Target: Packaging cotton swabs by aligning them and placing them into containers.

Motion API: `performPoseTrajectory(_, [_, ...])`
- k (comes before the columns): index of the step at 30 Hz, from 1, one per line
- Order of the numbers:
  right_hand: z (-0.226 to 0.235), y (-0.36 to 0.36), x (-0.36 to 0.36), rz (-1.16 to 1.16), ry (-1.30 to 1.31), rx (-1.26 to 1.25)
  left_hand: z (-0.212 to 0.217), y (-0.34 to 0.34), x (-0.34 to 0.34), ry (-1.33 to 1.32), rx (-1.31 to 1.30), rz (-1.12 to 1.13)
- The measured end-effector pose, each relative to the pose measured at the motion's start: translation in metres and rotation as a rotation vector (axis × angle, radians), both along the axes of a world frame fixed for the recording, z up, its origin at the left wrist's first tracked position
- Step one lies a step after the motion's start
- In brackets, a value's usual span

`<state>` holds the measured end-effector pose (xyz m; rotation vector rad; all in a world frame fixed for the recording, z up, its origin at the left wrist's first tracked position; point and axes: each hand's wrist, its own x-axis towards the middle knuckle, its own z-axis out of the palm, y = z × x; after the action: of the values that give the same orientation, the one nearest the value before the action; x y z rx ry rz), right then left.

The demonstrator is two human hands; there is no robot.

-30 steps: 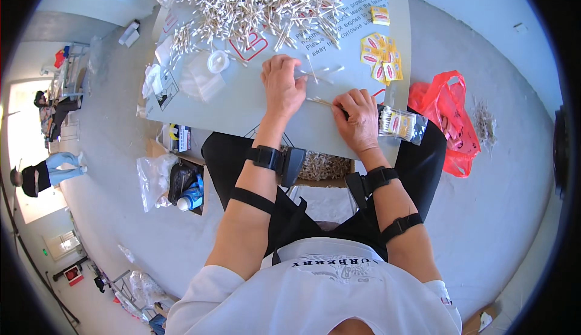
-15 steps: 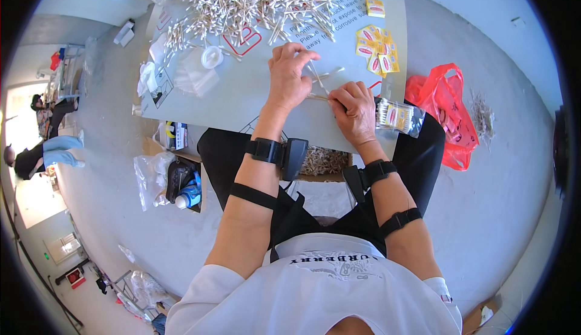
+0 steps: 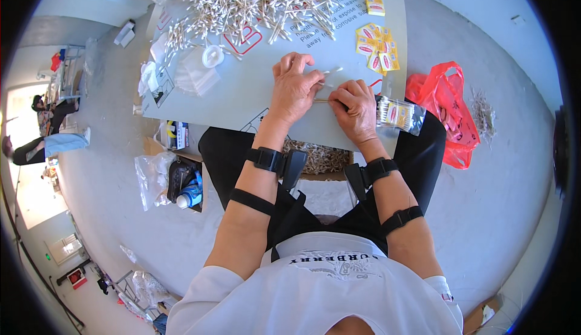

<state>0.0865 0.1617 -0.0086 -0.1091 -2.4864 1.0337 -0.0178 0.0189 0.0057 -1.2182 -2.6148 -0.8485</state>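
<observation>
A swab stick (image 3: 321,100) spans the gap between my hands, and the fingertips of my right hand (image 3: 356,110) are closed on its end. My left hand (image 3: 293,88) is curled beside it, thumb pointing right; whatever is between its fingers is hidden. Next to that thumb lie loose cotton swabs (image 3: 334,70), partly blurred. Farther off spreads a large heap of cotton swabs (image 3: 254,5). A clear bag of swabs with a yellow label (image 3: 399,116) rests against my right wrist at the table edge.
Yellow cards (image 3: 378,48) lie on the table (image 3: 254,81) at right; a white ring-shaped roll (image 3: 212,56) and clear bags (image 3: 195,78) at left. A red plastic bag (image 3: 448,111) stands right of the table. Below the edge is a box of swabs (image 3: 324,159).
My left hand has moved slightly down and toward me, and the swab that stood upright at its fingertips no longer shows there. My right hand is nearly still.
</observation>
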Motion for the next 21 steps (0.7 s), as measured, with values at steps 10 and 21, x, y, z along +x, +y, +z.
performPoseTrajectory(10, [-0.001,0.001,0.000,-0.008,-0.003,0.013,-0.009,0.001,0.023,0.014,0.025,0.043])
performPoseTrajectory(21, [0.000,0.001,0.000,-0.006,-0.013,0.007,-0.016,-0.006,0.016,-0.017,0.120,0.211])
